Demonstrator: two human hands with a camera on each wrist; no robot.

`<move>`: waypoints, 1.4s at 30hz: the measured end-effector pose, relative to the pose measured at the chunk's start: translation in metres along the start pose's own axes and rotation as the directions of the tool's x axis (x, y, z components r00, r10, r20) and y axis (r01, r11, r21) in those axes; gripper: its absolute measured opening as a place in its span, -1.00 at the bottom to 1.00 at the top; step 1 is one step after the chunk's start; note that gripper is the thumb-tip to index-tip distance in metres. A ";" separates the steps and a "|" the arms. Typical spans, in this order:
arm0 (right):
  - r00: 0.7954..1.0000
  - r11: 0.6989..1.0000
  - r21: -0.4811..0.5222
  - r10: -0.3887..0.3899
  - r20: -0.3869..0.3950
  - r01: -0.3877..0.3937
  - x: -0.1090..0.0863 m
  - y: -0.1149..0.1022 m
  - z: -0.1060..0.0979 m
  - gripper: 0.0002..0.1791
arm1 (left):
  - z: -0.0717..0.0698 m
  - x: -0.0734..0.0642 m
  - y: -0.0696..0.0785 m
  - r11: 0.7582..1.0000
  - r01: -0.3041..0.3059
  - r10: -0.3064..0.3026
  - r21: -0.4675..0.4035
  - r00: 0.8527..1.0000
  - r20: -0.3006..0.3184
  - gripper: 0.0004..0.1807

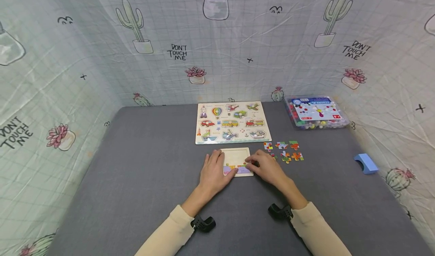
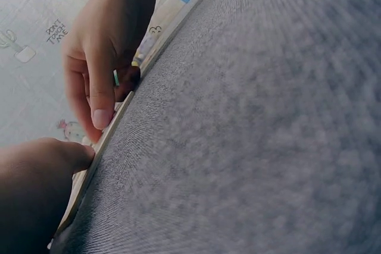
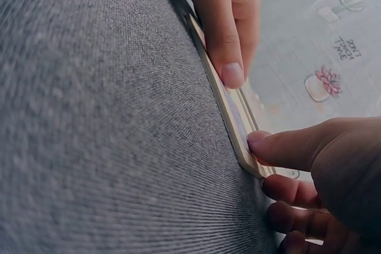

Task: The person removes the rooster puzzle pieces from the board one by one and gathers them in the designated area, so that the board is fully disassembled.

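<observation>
A small wooden puzzle tray [image 1: 236, 152] lies flat before me, with purple-toned jigsaw pieces [image 1: 243, 170] along its near side. My left hand [image 1: 213, 173] rests on the tray's left side, its fingers extended and its thumb pressing on the pieces. At the right side, my right hand [image 1: 266, 167] bends its thumb and index finger around a small piece at the tray. In the right wrist view, that thumb [image 3: 286, 147] touches the inside near the tray's corner. The other fingers curl beside the frame. The pinched piece is mostly hidden.
Several loose jigsaw pieces [image 1: 285, 152] lie right of the tray, partly behind my right hand. A larger picture board of vehicles [image 1: 233, 123] lies behind it. A clear plastic box [image 1: 316, 112] stands at the back right, and a blue arch block [image 1: 366, 163] sits far right.
</observation>
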State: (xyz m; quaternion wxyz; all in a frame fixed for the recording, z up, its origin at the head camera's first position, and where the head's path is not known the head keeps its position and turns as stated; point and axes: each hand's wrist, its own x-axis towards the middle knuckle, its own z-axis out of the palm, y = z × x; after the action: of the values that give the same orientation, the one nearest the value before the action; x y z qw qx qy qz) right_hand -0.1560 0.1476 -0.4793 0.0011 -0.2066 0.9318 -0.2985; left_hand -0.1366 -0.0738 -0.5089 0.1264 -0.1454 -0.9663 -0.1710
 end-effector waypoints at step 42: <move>0.996 0.986 0.164 0.019 0.092 -0.034 0.001 0.003 -0.003 -0.92 | 0.004 -0.001 0.000 1.000 0.008 -0.008 -0.003 1.000 -0.012 -0.21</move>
State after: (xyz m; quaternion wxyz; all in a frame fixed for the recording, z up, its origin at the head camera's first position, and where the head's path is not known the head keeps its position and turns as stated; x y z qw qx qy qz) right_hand -0.1586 0.1509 -0.4787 0.0643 -0.2067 0.9055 -0.3649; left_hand -0.1368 -0.0727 -0.5132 0.1311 -0.1407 -0.9658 -0.1740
